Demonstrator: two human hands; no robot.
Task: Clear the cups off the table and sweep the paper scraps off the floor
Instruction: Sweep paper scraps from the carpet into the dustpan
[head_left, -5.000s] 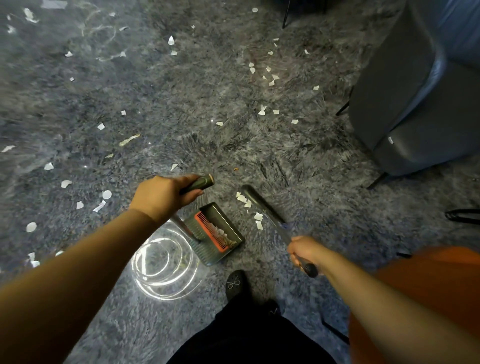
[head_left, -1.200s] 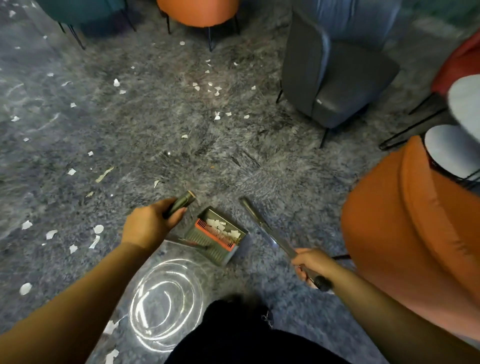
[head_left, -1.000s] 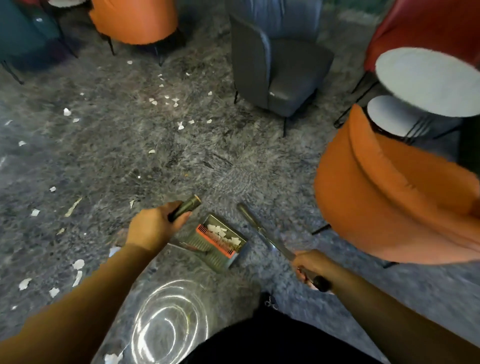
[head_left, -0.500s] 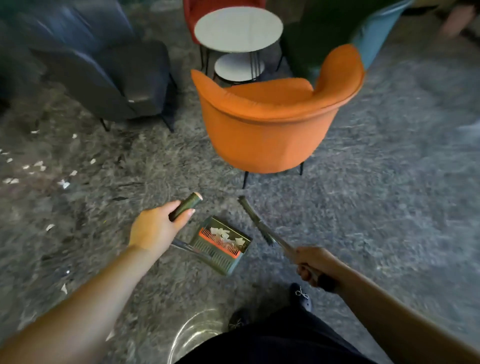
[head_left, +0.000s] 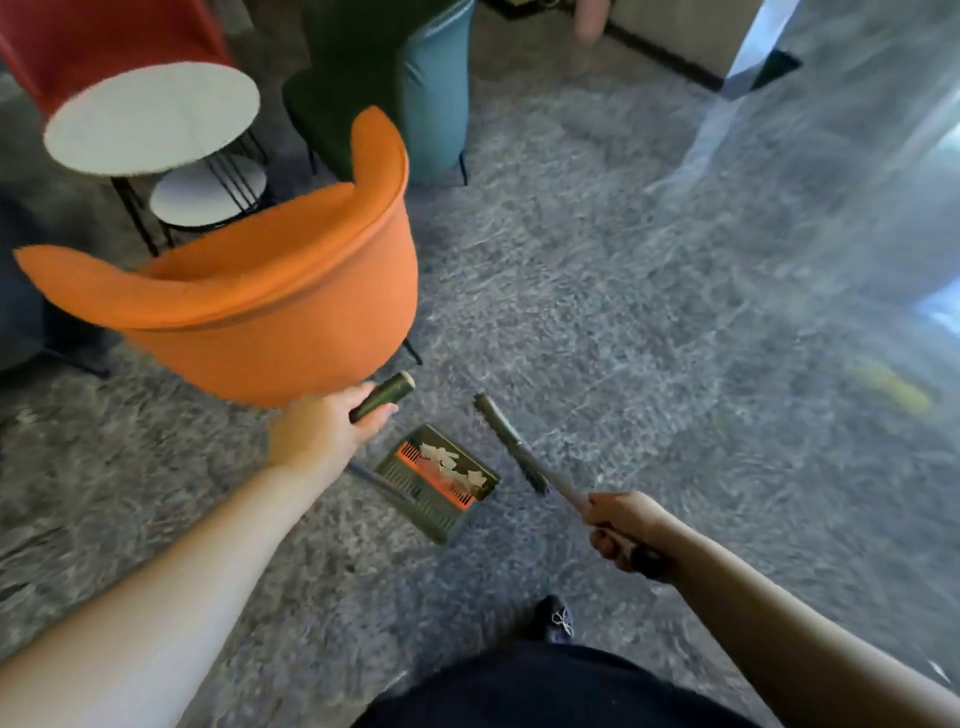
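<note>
My left hand (head_left: 324, 434) grips the dark handle (head_left: 383, 395) of a long-handled green dustpan (head_left: 435, 480), which hangs low over the grey carpet. White paper scraps (head_left: 451, 463) lie inside the pan beside its orange comb. My right hand (head_left: 621, 525) grips the handle of a broom, whose narrow dark head (head_left: 506, 439) points up and left, just to the right of the pan. A round white table (head_left: 150, 117) stands at the upper left with no cup on its top.
An orange chair (head_left: 260, 301) stands right beside my left hand. Green and teal chairs (head_left: 395, 78) and a red chair (head_left: 104, 36) ring the table. A bright reflective band (head_left: 831, 156) crosses the floor on the right. My shoe (head_left: 556, 621) shows at the bottom.
My view has swung to the right, away from the scrap-strewn carpet and the grey chair. The orange chair and white table have shifted left. Both hands keep their grips on dustpan and broom.
</note>
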